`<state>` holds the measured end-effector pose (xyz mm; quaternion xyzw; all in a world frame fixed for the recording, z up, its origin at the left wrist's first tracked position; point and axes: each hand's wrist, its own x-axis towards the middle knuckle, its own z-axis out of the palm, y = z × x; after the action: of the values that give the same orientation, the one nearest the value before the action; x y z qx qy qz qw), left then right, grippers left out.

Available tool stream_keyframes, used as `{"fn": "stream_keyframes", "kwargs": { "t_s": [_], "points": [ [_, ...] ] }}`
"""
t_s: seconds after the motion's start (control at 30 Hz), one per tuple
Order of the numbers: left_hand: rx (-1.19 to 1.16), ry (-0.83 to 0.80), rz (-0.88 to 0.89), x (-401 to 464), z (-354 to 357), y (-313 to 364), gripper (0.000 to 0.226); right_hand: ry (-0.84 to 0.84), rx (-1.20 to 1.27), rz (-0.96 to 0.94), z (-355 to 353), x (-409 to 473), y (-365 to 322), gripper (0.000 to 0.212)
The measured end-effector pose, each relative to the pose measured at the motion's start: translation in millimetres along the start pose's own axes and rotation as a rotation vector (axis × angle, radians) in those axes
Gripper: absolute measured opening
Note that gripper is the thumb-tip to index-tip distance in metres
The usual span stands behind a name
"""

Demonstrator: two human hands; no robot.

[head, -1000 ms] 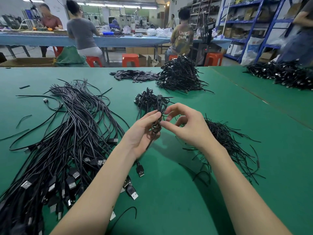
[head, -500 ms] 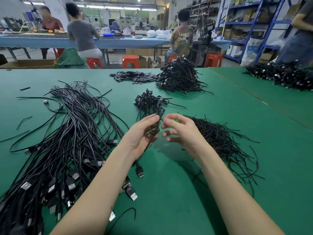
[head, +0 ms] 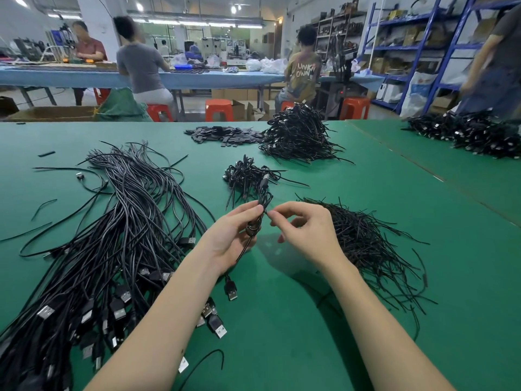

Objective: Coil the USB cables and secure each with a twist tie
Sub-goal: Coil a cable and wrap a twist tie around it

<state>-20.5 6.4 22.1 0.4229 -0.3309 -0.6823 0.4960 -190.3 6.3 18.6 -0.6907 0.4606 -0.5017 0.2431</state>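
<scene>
Right hand [head: 306, 231] has closed in on coiled cable [head: 258, 218]

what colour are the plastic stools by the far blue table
Orange-red plastic stools, seen clearly in the head view beyond the green work table.

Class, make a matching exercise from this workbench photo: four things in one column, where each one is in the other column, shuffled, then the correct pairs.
1. coiled cable
2. loose twist ties
3. uncoiled USB cables
4. small pile of tied coils

A. spread on the mat, left of the left hand
B. behind the hands
C. held in the left hand
D. heaped beside the right hand

Pairs: 1-C, 2-D, 3-A, 4-B
</scene>
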Motion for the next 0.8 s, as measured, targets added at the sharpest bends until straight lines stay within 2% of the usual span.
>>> {"fn": "stream_keyframes", "kwargs": {
  "t_s": [0.07,0.1,0.17,0.2,0.23,0.27,0.33,0.4,0.47,0.53,0.6,0.73,0.8],
  "points": [
    [0.006,-0.01,0.044,0.4,-0.1,-0.4,0.032,-0.027,0.255,0.234,5.4,0.9,-6.8,0.016],
    [0.0,-0.022,0.078,1.0,0.2,-0.9,0.029,-0.056,0.45,0.417,6.4,2.3,-11.3,0.016],
    [-0.009,-0.054,0.168,1.2,1.4,-1.2,0.026,-0.18,0.948,0.856,6.5,4.8,-17.5,0.014],
    [0.001,-0.064,0.213,1.6,2.4,-1.6,0.025,-0.228,1.206,1.017,5.7,6.1,-17.9,0.01],
    [0.017,-0.067,0.253,1.9,3.3,-2.3,0.024,-0.25,1.383,1.105,5.8,6.7,-17.5,0.007],
    [0.032,-0.063,0.284,2.1,3.7,-3.1,0.023,-0.258,1.456,1.128,7.3,5.6,-17.2,0.006],
    [0.073,-0.017,0.312,4.6,3.3,-5.4,0.021,-0.221,1.314,1.041,12.4,3.0,-15.2,0.011],
    [0.166,0.108,0.325,11.6,2.5,-7.4,0.02,-0.103,0.937,0.851,19.5,1.2,-10.8,0.015],
    [0.268,0.275,0.347,25.0,2.9,-5.2,0.021,-0.017,0.692,0.685,28.9,-2.4,-6.3,0.02],
    [0.362,0.345,0.39,42.9,7.8,5.3,0.022,-0.049,0.542,0.58,36.4,-6.9,-4.4,0.023],
    [0.452,0.337,0.462,63.6,16.3,22.4,0.021,-0.11,0.378,0.488,42.3,-11.5,-3.6,0.023],
    [0.926,0.417,0.651,105.4,33.3,54.9,0.006,-0.176,0.218,0.391,44.6,-16.6,-2.9,0.026],
    [1.159,0.425,0.679,124.5,36.6,63.6,0.012,-0.172,0.213,0.388,43.3,-16.3,-1.3,0.027]
  ]
}}
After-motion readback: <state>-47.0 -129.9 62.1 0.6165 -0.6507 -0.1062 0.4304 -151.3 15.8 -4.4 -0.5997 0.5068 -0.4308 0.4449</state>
